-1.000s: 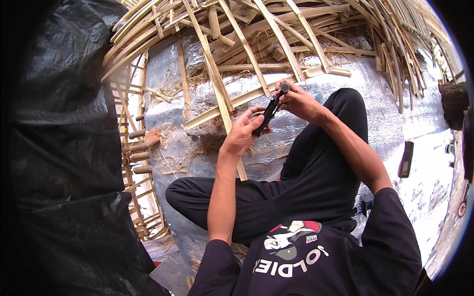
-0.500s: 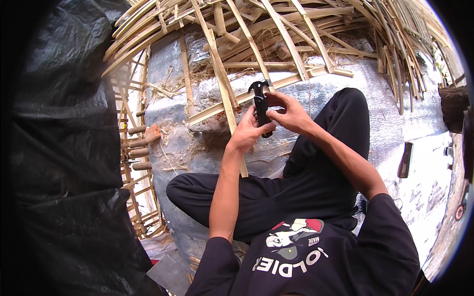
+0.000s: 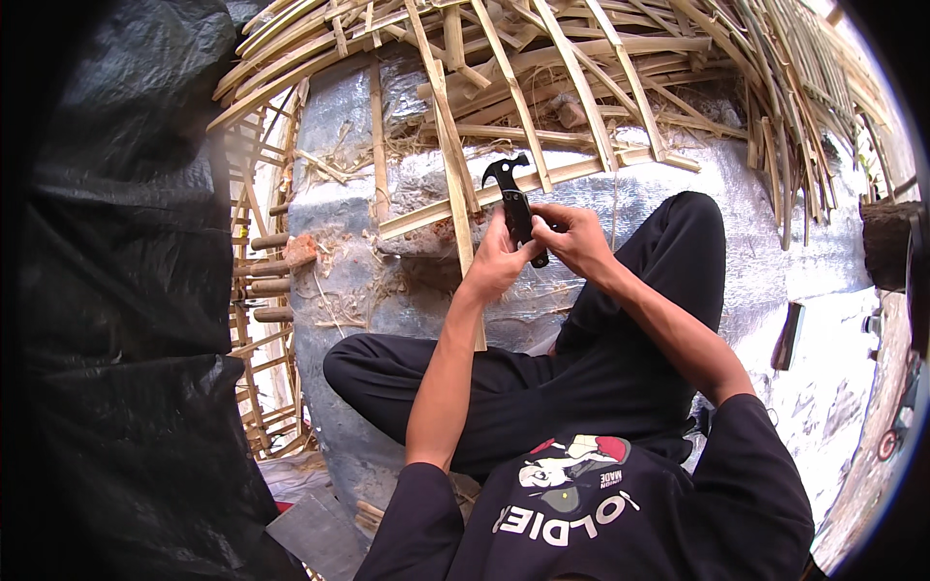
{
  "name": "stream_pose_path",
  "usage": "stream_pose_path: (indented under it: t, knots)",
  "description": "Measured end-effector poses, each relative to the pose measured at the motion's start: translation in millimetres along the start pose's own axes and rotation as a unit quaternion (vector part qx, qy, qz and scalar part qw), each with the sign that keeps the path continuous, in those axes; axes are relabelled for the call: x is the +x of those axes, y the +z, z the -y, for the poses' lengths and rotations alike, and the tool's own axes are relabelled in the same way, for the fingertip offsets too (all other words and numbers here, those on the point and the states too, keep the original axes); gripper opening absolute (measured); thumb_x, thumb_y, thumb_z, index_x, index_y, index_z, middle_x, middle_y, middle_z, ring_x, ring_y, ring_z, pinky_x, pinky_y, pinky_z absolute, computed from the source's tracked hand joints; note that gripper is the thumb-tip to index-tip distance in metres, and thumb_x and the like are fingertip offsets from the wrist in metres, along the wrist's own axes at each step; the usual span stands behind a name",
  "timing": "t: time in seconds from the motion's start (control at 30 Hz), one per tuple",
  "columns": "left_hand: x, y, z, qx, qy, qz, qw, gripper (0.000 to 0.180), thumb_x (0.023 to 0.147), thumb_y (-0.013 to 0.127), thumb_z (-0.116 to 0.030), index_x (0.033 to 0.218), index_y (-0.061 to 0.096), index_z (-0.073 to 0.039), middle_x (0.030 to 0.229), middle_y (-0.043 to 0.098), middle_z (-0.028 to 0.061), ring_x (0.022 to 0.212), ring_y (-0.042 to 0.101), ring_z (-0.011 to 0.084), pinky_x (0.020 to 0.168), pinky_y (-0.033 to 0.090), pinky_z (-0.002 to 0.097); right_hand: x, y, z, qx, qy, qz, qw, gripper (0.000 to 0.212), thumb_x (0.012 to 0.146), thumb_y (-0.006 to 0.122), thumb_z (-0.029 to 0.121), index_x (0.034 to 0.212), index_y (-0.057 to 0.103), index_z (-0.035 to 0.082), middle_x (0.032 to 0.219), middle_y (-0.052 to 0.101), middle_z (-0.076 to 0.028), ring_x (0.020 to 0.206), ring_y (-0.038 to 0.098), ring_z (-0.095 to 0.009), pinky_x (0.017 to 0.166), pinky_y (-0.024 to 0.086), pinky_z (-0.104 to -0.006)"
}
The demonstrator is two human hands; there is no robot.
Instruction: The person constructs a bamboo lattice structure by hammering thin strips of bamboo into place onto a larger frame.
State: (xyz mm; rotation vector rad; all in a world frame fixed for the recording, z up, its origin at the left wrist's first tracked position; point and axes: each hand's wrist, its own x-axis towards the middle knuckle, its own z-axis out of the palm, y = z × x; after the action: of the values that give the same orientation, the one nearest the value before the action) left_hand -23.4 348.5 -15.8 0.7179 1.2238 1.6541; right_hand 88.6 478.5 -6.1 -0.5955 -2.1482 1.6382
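A small black claw-hammer multi-tool (image 3: pixel 518 215) is held in front of me, its head with claw pointing away and its handle toward me. My left hand (image 3: pixel 497 259) grips the handle from the left, thumb across its lower part. From the right, my right hand (image 3: pixel 573 238) has its fingers and thumb closed on the side of the handle, partly covering it. Just beyond the tool's head lies a crosswise bamboo strip (image 3: pixel 581 172), part of a lattice of split bamboo. A long upright strip (image 3: pixel 453 194) runs beside my left hand.
Heaped bamboo slats (image 3: pixel 630 58) fill the far side, over silvery sheeting (image 3: pixel 756 252). Black plastic sheeting (image 3: pixel 126 290) hangs at left. A dark wooden-sided object (image 3: pixel 789 335) lies at right. My crossed legs (image 3: pixel 668 261) are close below my hands.
My right hand has moved down along the tool, toward the lower handle, and the hammer head now shows more fully. The whole view has shifted slightly.
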Motion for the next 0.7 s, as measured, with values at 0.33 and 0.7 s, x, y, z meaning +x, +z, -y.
stream_pose_path:
  t: [0.33,0.7]
  knots:
    - [-5,2,4,-0.03,0.017,0.009,0.999,0.046,0.096,0.066,-0.001,0.136,0.043,-0.002,0.124,0.058,0.006,0.118,0.056,0.0149,0.101,0.047,0.0315,1,-3,-6,0.043,0.032,0.025,0.998,0.029,0.094,0.064,0.012,0.119,0.07,-0.001,0.086,0.075,-0.008,0.08,0.061,-0.006,0.071,0.053,-0.0257]
    - [-3,-3,7,0.043,0.017,-0.068,0.997,0.049,0.094,0.068,-0.001,0.138,0.047,-0.002,0.12,0.06,0.0051,0.118,0.057,0.0155,0.103,0.047,0.0328,0,1,-10,0.068,0.042,0.01,0.997,0.022,0.097,0.067,0.012,0.109,0.073,-0.006,0.087,0.075,-0.01,0.079,0.067,-0.008,0.069,0.054,-0.0236]
